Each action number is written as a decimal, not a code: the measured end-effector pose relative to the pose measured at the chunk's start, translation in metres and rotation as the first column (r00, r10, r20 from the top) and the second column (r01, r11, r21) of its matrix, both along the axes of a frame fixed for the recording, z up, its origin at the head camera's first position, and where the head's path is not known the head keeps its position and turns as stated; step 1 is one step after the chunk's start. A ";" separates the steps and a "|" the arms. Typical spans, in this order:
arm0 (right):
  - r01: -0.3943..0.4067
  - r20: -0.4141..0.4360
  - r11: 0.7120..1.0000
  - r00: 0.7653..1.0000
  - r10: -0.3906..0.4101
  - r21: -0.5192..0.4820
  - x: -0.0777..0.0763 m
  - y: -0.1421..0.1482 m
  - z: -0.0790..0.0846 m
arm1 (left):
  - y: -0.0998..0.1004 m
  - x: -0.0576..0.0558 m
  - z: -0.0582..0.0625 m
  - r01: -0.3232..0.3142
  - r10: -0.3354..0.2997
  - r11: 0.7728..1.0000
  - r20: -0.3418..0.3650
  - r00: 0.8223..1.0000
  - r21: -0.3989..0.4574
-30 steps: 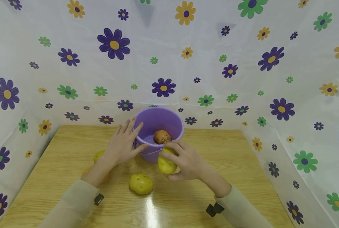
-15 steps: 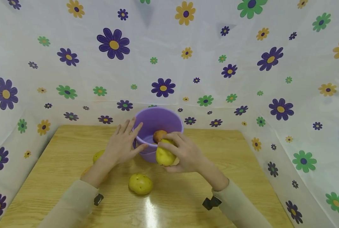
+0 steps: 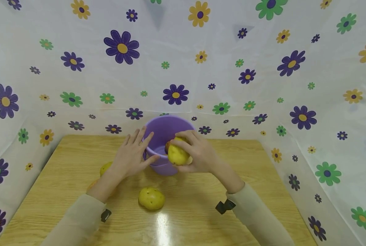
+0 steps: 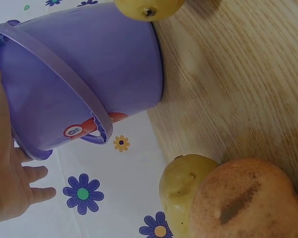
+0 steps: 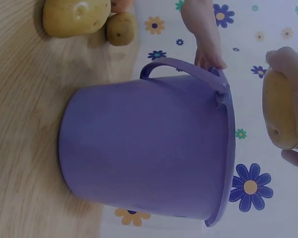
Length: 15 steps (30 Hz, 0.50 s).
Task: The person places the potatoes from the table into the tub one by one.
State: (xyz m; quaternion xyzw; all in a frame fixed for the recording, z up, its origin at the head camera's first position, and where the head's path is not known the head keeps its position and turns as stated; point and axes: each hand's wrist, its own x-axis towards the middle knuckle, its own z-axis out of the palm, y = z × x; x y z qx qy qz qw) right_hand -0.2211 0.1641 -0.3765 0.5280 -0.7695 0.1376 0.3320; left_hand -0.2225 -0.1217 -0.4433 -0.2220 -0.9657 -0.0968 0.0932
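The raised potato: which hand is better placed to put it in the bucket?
Probably the right hand: it grips the yellow potato, higher than the purple bucket. The left hand is at its rim, holding no potato.

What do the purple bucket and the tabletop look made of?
Purple bucket: probably plastic, satin finish; smooth, evenly coloured walls with a moulded-looking rim.
Tabletop: wood or wood-look laminate, I can't tell which; glossy, with visible grain and a bright reflection.

We now see the right hand [image 3: 200, 153] and the yellow potato [image 3: 178, 154] it grips higher than a second ago, above the purple bucket [image 3: 162, 169]'s rim, hiding most of the brown potato [image 3: 167, 147] inside.
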 end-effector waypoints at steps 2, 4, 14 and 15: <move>0.002 0.008 1.000 1.000 -0.002 -0.003 -0.004 0.000 0.001 | 0.000 0.000 0.000 0.000 0.000 1.000 0.003 1.000 0.002; 0.006 0.016 1.000 1.000 -0.006 -0.004 -0.008 -0.001 0.001 | 0.001 0.000 0.000 -0.001 0.001 1.000 0.006 1.000 0.003; 0.047 0.049 0.999 0.998 -0.047 0.005 -0.027 -0.006 0.001 | 0.000 0.000 0.000 0.003 -0.003 1.000 0.008 1.000 0.009; 0.048 0.056 0.999 0.997 -0.048 0.009 -0.029 -0.007 0.002 | 0.000 0.000 0.000 0.003 -0.003 1.000 0.006 1.000 0.010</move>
